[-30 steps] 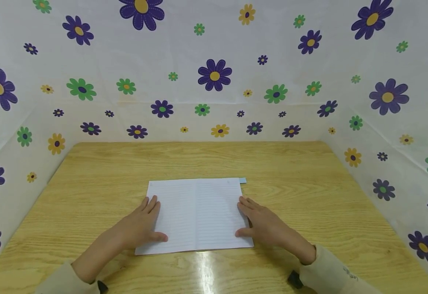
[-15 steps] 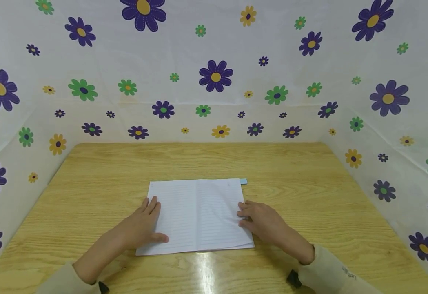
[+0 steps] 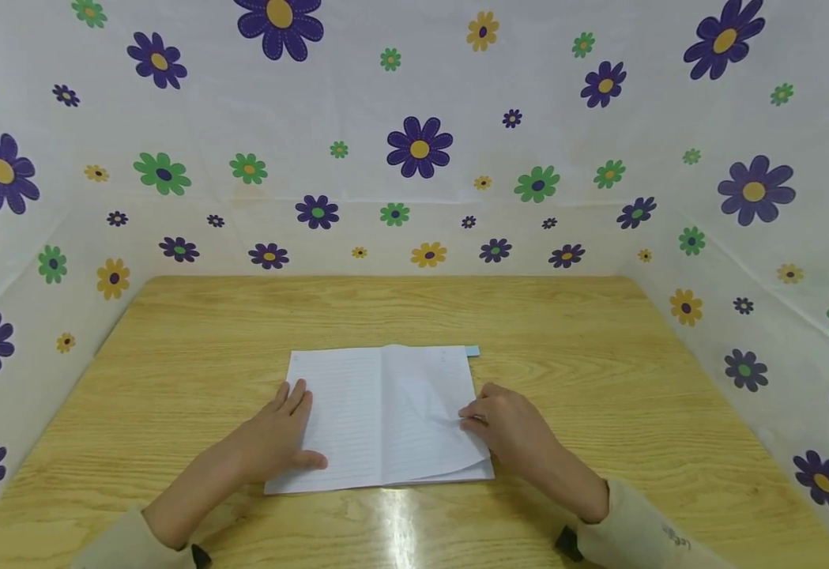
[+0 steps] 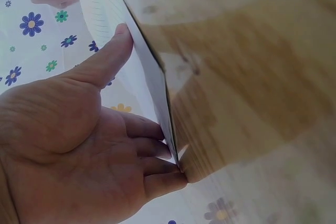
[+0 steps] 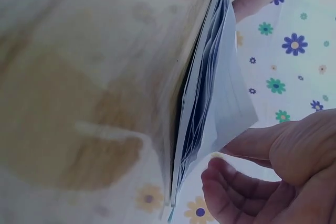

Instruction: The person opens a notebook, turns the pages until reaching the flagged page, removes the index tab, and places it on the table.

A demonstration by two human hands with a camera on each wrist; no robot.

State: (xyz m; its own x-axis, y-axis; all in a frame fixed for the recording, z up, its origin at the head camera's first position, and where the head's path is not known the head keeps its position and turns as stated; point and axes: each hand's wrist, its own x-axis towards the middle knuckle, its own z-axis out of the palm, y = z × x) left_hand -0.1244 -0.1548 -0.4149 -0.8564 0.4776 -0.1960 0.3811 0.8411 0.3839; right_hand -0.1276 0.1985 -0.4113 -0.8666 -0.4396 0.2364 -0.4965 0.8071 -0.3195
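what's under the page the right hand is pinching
Under the raised page, gripped by the right hand, more notebook pages show at the edge; their faces are mostly covered.

Flowered cloth [image 3: 279, 103] around wooden table [image 3: 570, 316].

notebook [image 3: 343, 411]: matt paper | table [image 3: 208, 316]: glossy wood-grain | backdrop [image 3: 450, 79]: creased, cloth-like | sleeve [image 3: 638, 521]: matt cloth
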